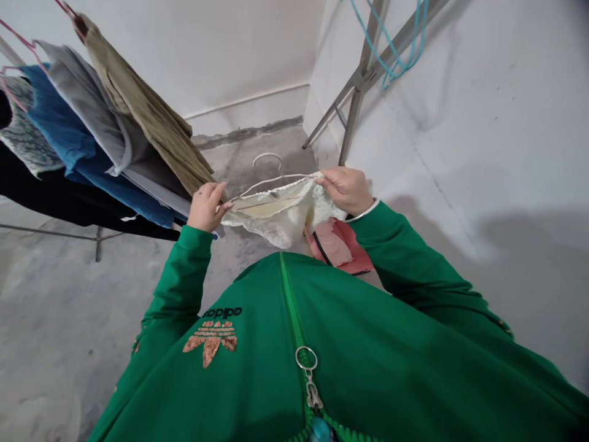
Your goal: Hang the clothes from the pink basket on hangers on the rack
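From where I stand, the white lace garment (286, 222) is at the centre of the frame, drawn across a pale hanger (265, 155) whose hook curves above its upper edge. The left hand's (205, 207) grip pinches the left corner; the right hand's (346, 188) grip pinches the right one. If either pinch loosened, that corner could slip off the hanger's thin arm and sag towards the pink bag (361, 245) or concrete floor (138, 288). Pulling too hard might strain the lace. Drifting left could snag the nearby olive garment (142, 104).
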A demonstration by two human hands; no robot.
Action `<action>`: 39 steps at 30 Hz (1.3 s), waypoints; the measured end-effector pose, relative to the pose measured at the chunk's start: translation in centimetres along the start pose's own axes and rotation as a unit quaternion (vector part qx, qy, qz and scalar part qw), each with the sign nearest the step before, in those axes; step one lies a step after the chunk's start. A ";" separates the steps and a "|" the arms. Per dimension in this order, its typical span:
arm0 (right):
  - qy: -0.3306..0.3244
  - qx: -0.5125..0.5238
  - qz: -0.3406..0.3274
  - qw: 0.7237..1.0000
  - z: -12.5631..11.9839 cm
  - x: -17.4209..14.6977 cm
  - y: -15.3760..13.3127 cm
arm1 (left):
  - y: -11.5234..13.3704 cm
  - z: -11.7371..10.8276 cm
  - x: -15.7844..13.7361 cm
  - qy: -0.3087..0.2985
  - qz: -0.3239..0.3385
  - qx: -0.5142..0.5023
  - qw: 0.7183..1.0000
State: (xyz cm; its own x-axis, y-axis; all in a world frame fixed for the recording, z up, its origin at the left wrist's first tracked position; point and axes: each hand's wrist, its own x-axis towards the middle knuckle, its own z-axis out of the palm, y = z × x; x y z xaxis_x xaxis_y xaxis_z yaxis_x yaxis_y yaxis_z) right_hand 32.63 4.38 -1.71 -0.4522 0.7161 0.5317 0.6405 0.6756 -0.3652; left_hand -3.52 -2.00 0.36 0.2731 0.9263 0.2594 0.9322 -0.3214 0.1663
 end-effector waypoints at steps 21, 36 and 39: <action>-0.050 0.004 -0.020 0.999 0.5 -1.3 2.8 | 3.2 -2.4 2.9 0.090 -0.026 0.070 0.993; -0.198 0.140 -0.013 0.970 -1.4 -0.4 0.7 | 2.9 -2.2 2.4 0.062 -0.017 0.097 0.993; -0.239 0.245 0.109 0.933 -1.5 -1.9 -0.8 | 2.7 -1.6 2.2 0.079 0.000 0.113 0.990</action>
State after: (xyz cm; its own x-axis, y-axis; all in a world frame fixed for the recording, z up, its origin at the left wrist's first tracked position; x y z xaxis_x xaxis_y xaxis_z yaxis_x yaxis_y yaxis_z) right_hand 33.90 2.26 -1.30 -0.6447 0.7631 0.0460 0.4411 0.4205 -0.7929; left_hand -0.81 -1.18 2.90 0.2497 0.8783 0.4077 0.9663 -0.2530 -0.0470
